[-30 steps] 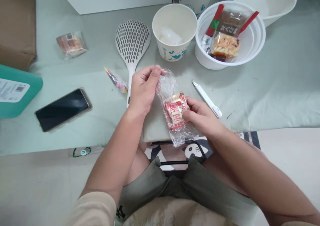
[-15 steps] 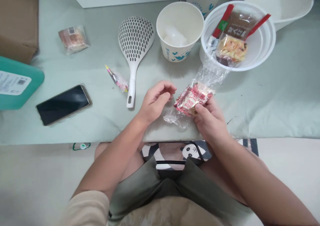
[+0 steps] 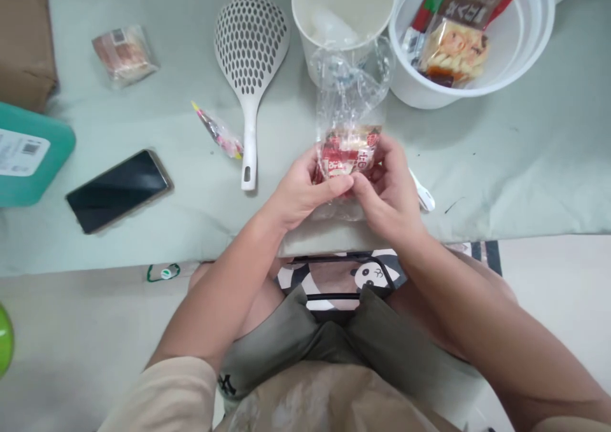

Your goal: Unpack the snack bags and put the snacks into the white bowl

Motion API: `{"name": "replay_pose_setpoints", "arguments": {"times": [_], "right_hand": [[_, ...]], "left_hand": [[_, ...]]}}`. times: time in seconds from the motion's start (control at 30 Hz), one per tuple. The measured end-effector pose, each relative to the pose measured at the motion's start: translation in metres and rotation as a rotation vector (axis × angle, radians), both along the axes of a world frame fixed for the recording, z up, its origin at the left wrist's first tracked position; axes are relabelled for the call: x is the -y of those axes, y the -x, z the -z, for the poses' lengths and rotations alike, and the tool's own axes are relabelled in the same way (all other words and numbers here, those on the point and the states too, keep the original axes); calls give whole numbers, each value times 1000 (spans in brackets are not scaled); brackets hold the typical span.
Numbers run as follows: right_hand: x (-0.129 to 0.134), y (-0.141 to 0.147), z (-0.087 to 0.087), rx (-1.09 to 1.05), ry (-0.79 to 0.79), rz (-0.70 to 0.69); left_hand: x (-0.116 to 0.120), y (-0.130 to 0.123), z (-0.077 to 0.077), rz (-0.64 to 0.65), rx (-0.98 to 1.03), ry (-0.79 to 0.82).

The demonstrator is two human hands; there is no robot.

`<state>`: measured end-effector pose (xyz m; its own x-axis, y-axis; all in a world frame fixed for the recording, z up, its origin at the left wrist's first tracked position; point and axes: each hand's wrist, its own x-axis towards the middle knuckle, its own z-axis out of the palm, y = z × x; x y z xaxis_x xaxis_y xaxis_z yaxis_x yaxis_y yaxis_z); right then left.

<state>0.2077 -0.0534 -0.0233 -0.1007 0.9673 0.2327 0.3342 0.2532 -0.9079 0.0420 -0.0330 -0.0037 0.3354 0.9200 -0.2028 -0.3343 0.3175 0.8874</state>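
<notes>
Both hands hold a red and white printed snack packet (image 3: 351, 149) just above the table's near edge. My left hand (image 3: 305, 187) grips its left side, the thumb lying across the front. On the other side my right hand (image 3: 389, 193) is closed on it, with the two thumb tips almost meeting. Crumpled clear plastic wrap (image 3: 351, 88) rises from the packet and overlaps the front of a paper cup (image 3: 305, 12). Whether the packet lies inside the wrap, I cannot tell. The white end of a handle (image 3: 424, 193) pokes out beside my right hand.
A white bowl (image 3: 415, 91) at back right holds several wrapped snacks. Left of the hands lie a slotted skimmer (image 3: 251, 50), a small colourful wrapped item (image 3: 217, 133), a phone (image 3: 119, 190) and a small snack packet (image 3: 125, 55). A green container (image 3: 38, 158) and brown cardboard (image 3: 23, 44) stand far left.
My left hand has closed on the packet, which only my right hand held before. Packet and wrap have shifted left and turned, the wrap now pointing away from me. The view has moved slightly.
</notes>
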Motion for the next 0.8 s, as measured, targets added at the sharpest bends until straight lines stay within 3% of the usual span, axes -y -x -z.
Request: {"name": "replay_pose_setpoints", "arguments": {"times": [0.13,0.23,0.4,0.67,0.8], "right_hand": [[-7,9,-5,93,-250,107],[-11,13,-12,212,-376,66],[-16,17,-19,214,-226,156],[-11,5,-26,48,-12,114],[-10,3,-20,78,-75,76]], "left_hand": [[-7,-4,-5,-95,104,110],[-11,-5,-9,-95,232,180],[-11,-4,-8,13,263,207],[-12,-6,-6,32,122,166],[-12,-3,-7,43,189,167]]}}
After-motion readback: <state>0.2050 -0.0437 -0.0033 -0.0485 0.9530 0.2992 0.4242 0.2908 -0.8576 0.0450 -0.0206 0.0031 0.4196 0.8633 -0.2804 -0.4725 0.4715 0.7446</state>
